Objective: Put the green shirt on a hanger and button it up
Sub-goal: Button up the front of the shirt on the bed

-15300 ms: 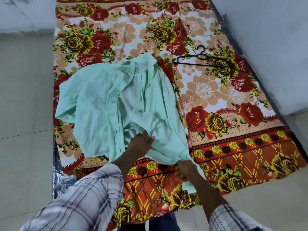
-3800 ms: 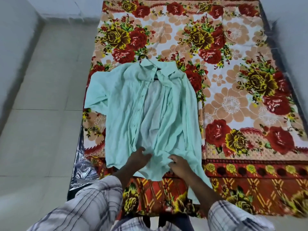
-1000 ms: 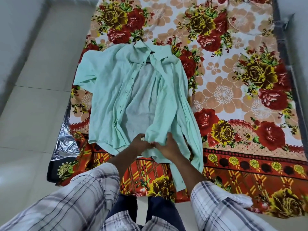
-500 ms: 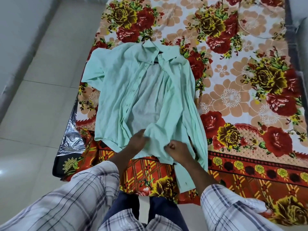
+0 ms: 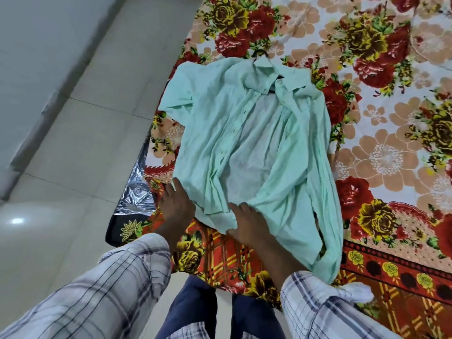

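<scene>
The pale green shirt [image 5: 247, 143] lies face up on the floral bedsheet, collar at the far end, its front open down the middle. A black hanger sits inside it: the hanger hook [image 5: 260, 52] pokes out above the collar and a dark piece shows at the neck opening. My left hand [image 5: 177, 204] lies flat with fingers straight at the shirt's lower left hem corner, touching the edge. My right hand [image 5: 247, 222] rests on the bottom hem of the right front panel, with fingers and thumb pinching the cloth.
The floral bedsheet [image 5: 381, 155] covers a low mattress. A silver plastic wrap [image 5: 137, 194] shows at its left edge. Pale floor tiles [image 5: 80, 148] run along the left. My checked sleeves and blue trousers fill the bottom of the view.
My hands have drawn apart along the hem. The left hand slid left to the lower left corner and flattened out. The right hand stayed on the right panel's hem.
</scene>
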